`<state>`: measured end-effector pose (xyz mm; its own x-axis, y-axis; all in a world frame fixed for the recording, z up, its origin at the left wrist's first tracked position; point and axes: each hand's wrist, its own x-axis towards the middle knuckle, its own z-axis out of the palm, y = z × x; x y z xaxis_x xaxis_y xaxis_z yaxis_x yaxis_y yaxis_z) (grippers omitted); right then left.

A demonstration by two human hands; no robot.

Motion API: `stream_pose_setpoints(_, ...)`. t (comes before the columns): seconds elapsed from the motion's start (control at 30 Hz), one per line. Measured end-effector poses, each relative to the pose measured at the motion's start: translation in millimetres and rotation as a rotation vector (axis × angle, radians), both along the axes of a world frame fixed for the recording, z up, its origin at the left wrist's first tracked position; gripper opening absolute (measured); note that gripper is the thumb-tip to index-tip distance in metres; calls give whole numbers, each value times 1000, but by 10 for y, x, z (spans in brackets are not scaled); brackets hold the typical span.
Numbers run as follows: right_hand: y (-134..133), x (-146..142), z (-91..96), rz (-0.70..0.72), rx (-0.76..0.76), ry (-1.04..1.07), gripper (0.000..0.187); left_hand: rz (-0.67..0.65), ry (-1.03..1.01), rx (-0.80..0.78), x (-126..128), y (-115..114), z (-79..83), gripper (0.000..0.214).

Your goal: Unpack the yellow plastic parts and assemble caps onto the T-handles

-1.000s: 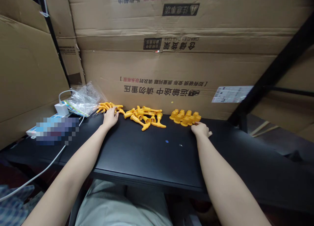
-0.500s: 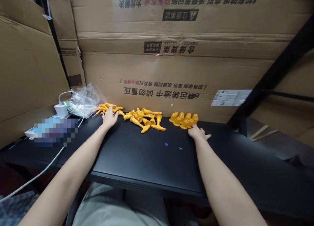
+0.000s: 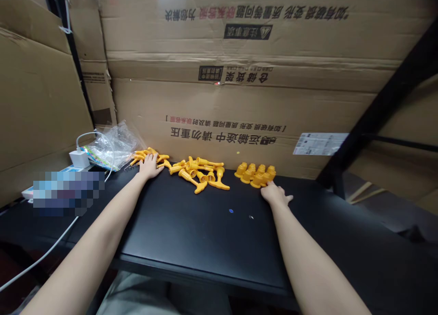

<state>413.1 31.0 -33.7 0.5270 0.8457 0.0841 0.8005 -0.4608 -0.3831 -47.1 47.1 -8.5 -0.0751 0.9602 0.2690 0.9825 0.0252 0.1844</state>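
Three groups of small yellow plastic parts lie along the back of a black table [image 3: 205, 233]. My left hand [image 3: 149, 166] rests palm down with fingers spread on the left pile of hook-shaped parts [image 3: 143, 154]. A middle pile of long funnel-like parts [image 3: 200, 171] lies untouched between my hands. My right hand [image 3: 273, 194] lies at the near edge of the right cluster of short cap-shaped parts [image 3: 255, 174], fingertips touching it and thumb out to the right; its fingers look loosely extended and nothing is visibly held.
Cardboard sheets [image 3: 239, 100] wall the table at back and left. A clear plastic bag [image 3: 112, 144], a white charger [image 3: 79, 159] with its cable, and a power strip lie at back left. A black diagonal frame bar [image 3: 376, 109] runs at right.
The view has dropped slightly. My left hand has slid further onto the left pile; my right hand has shifted a little left along the cap cluster.
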Motion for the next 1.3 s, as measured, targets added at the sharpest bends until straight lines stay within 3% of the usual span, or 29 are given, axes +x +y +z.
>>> stream_pose_setpoints(0.13,-4,8,1,7,-2,2,54,-43,48,-106,-93,133,56,92)
stream_pose_setpoints(0.2,-4,11,-3,6,22,8,54,-25,38,-115,-119,211,47,83)
stream_pose_setpoints(0.33,3,10,-1,-3,96,33,49,11,32,-7,-109,278,-47,59)
stream_pose_setpoints(0.5,3,8,9,-26,123,38,44,56,-6,174,-41,197,-146,62)
stream_pose_setpoints(0.6,-1,9,11,-19,137,40,43,2,22,216,-17,159,-153,62)
stream_pose_setpoints(0.8,-9,-15,29,-61,66,7,42,-77,67,62,31,170,-76,56)
stream_pose_setpoints(0.9,-7,-14,28,-37,73,-2,42,-74,62,96,156,123,38,53)
stream_pose_setpoints(0.97,-2,-7,23,-38,78,0,41,-145,71,117,301,56,131,49)
stream_pose_setpoints(1.07,-1,-5,32,-47,81,18,38,-300,124,-21,565,-54,254,44)
stream_pose_setpoints(1.17,-29,-29,77,-74,100,57,41,-267,184,-137,776,-117,336,45)
stream_pose_setpoints(1.3,-102,-86,149,-161,200,95,46,-261,113,-277,863,-124,390,37)
